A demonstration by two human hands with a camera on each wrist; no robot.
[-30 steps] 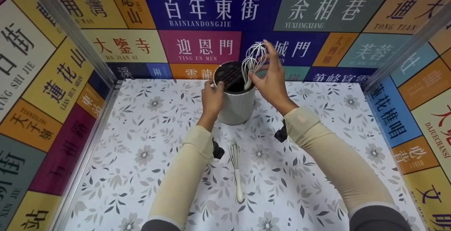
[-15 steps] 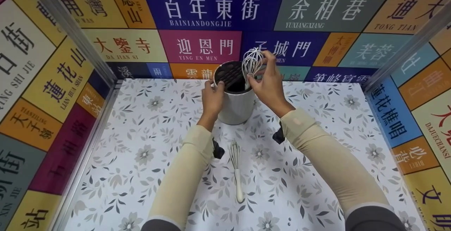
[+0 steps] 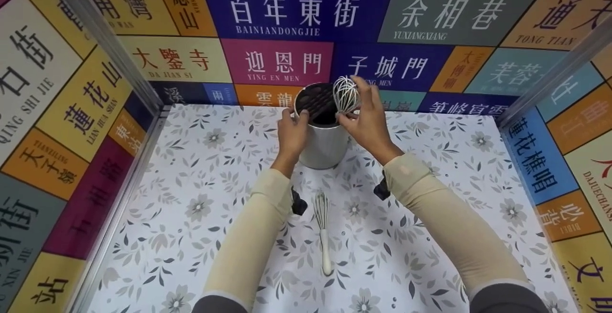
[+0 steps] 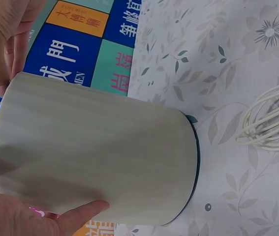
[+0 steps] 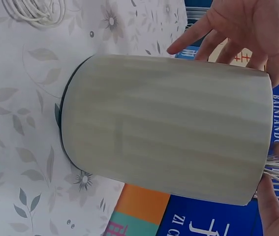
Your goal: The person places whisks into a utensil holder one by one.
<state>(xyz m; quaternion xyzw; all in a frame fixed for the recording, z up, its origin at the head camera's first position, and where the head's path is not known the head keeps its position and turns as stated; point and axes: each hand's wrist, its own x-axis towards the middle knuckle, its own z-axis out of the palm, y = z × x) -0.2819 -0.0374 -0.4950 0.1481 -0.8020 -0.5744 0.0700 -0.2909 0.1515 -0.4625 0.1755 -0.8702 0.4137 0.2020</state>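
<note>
A light grey utensil holder (image 3: 324,148) with a dark, perforated insert (image 3: 313,100) stands upright toward the back of the table. My left hand (image 3: 292,134) grips its left rim, thumb over the edge and fingers along the outside, as the right wrist view shows. At the right of the opening, my right hand (image 3: 370,122) pinches a whisk (image 3: 345,94) by its wire loops. That whisk points handle down, its handle hidden inside the holder and its wires above the rim. Another whisk (image 3: 326,255) lies on the table in front, pale handle toward me.
The table (image 3: 215,246) has a white cover with grey flowers and leaves. Panels with large lettering stand close behind the holder (image 4: 95,152), and a left panel (image 3: 81,160) and a right panel (image 3: 540,155) flank the table.
My right hand has come down with the whisk, which sits deeper in the holder. The left hand stays on the rim. The head view has shifted slightly.
</note>
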